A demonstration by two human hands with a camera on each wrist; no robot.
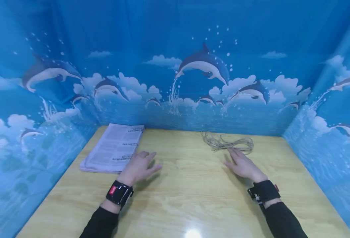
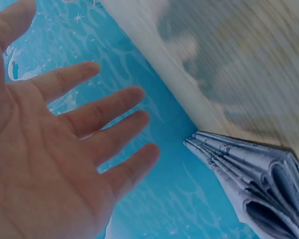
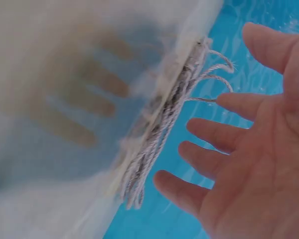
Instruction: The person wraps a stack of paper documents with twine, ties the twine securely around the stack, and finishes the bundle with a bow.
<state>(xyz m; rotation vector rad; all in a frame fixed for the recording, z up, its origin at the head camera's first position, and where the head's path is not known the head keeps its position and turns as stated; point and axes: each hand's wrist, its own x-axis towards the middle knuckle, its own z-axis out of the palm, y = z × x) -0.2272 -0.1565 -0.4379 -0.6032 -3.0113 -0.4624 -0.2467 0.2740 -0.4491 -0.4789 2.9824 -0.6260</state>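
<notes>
The looped twine bundle (image 1: 222, 144) lies along the far edge of the tabletop (image 1: 181, 188), right of its middle; the folded newspapers (image 1: 110, 148) fill the far left corner. Your right hand (image 1: 244, 166), spread and empty, is at the twine; your left hand (image 1: 137, 168), likewise, is by the newspapers. Gather every strand together (loose loops would probably snag).
</notes>
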